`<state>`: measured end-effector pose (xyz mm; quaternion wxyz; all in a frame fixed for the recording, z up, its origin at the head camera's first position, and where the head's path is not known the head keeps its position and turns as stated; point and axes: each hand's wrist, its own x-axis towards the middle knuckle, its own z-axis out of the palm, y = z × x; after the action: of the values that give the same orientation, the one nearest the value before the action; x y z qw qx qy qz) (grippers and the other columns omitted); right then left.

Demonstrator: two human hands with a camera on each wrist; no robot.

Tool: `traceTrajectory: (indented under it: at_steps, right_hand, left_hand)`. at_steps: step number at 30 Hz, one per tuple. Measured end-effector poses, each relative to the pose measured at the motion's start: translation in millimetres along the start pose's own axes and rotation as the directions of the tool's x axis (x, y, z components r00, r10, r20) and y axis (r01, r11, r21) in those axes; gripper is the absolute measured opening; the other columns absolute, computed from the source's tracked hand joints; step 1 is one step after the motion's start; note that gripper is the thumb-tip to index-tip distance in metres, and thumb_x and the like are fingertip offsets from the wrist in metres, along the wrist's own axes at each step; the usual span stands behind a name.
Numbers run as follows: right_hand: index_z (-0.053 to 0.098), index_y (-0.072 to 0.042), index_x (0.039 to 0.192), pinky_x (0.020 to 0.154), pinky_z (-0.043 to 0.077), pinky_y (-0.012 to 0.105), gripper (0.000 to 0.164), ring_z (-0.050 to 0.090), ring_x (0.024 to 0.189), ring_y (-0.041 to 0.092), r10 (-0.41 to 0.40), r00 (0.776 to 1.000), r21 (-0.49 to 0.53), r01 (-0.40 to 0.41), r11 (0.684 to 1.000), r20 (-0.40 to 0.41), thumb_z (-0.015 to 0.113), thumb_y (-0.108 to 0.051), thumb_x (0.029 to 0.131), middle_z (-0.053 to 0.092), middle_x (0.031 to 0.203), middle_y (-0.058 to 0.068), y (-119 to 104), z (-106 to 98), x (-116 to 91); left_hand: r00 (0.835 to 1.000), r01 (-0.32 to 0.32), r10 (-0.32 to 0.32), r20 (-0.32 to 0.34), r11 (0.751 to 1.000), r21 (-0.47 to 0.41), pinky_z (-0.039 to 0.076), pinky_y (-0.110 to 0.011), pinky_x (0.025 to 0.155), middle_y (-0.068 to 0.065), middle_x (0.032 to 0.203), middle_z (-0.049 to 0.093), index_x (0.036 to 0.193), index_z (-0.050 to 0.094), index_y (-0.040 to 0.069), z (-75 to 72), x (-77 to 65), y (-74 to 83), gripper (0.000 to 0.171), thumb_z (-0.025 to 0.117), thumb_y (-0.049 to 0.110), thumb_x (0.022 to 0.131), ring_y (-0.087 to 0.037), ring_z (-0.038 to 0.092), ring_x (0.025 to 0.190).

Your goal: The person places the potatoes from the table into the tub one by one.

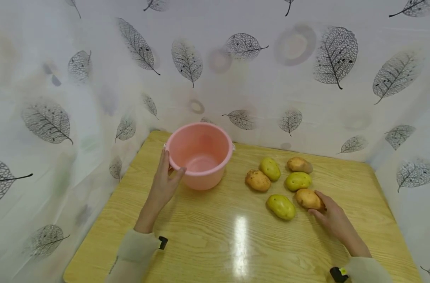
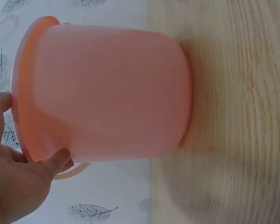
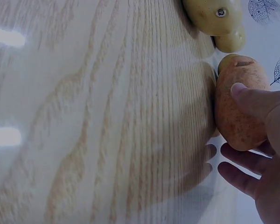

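Grasping of a potato (image 1: 308, 199) beside a steadied bucket (image 1: 203, 182). The step in hand is judged to be the taking up of the potato, which is located right of centre on the table (image 1: 208, 247), immediately in front of a green potato (image 1: 298, 181); whether it has been raised from the wood cannot be told. By the next move, a firm hold and a straight lift would be called for, so that the green potato is not nudged, with the bucket kept steady meanwhile. The right hand (image 1: 336, 219) is reached in from the lower right; the potato is gripped, the thumb being laid along its near side, while in the right wrist view two fingers are seen hanging free beside it. The left hand (image 1: 162, 188) is extended from the lower left, and the upright bucket is held at its rim, the thumb being set on the near edge and the other fingers placed around the left side. Four further potatoes (image 1: 258, 181) are spread between the bucket and the right hand, all apart from both
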<state>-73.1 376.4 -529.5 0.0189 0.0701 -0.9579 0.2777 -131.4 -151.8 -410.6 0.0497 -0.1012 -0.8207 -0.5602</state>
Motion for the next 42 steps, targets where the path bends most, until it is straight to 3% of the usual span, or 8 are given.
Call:
traceTrajectory:
  at_steps: [13,17,20,23,32,42]
  right_hand:
    - [0.039,0.016,0.147,0.091,0.049,0.068,0.071,0.053,0.119,0.058,0.062,0.998,0.034,-0.063,0.997,0.022,0.072,-0.026,0.1,0.049,0.137,0.044,-9,-7,-2]
    - [0.042,0.015,0.147,0.078,0.057,0.05,0.072,0.063,0.105,0.048,0.078,0.997,0.024,-0.078,0.997,0.002,0.072,-0.029,0.1,0.055,0.131,0.041,-14,-14,-1]
    - [0.044,0.015,0.146,0.068,0.056,0.033,0.069,0.067,0.096,0.041,0.071,0.997,0.028,-0.07,0.997,-0.033,0.072,-0.028,0.1,0.06,0.125,0.038,-18,-21,2]
    - [0.045,0.015,0.146,0.061,0.055,0.024,0.067,0.069,0.092,0.04,0.059,0.997,0.048,-0.057,0.997,-0.056,0.071,-0.027,0.101,0.061,0.121,0.038,-23,-29,5]
    - [0.047,0.016,0.144,0.058,0.056,0.02,0.064,0.07,0.088,0.045,-0.002,0.993,0.066,0.01,0.998,-0.116,0.072,-0.022,0.1,0.061,0.116,0.041,-44,-51,17]
    - [0.048,0.015,0.145,0.059,0.054,0.022,0.066,0.069,0.086,0.04,-0.044,0.991,0.01,0.046,0.999,-0.125,0.074,-0.025,0.099,0.065,0.111,0.034,-64,-69,32]
  left_hand:
    - [1.0,0.002,-0.002,-0.002,1.0,-0.016,0.036,-0.05,0.118,-0.029,0.168,-0.007,0.161,0.003,-0.009,-0.6,1.3,-2.2,0.084,0.062,0.009,0.104,-0.043,0.03,0.149]
    - [1.0,0.011,-0.011,-0.003,1.0,-0.023,0.036,-0.05,0.118,-0.028,0.168,-0.006,0.161,0.003,-0.008,-1.4,0.3,-0.4,0.084,0.062,0.009,0.104,-0.043,0.03,0.149]
    - [1.0,0.008,-0.008,-0.002,1.0,-0.022,0.036,-0.051,0.118,-0.029,0.168,-0.006,0.161,0.003,-0.009,-1.7,0.2,0.8,0.084,0.062,0.009,0.104,-0.044,0.03,0.149]
    - [1.0,0.003,-0.002,0.004,1.0,-0.025,0.036,-0.052,0.118,-0.029,0.168,-0.006,0.161,0.002,-0.009,-2.0,0.6,1.2,0.085,0.062,0.009,0.104,-0.044,0.029,0.149]
    - [1.0,0.011,-0.01,0.021,1.0,-0.028,0.035,-0.052,0.118,-0.03,0.167,-0.008,0.161,0.001,-0.009,-2.8,0.8,1.1,0.085,0.062,0.009,0.105,-0.044,0.027,0.15]
    - [1.0,-0.015,0.016,0.026,0.998,-0.055,0.035,-0.053,0.118,-0.03,0.167,-0.009,0.16,0.0,-0.01,-2.4,2.4,-4.6,0.086,0.063,0.007,0.104,-0.044,0.026,0.15]
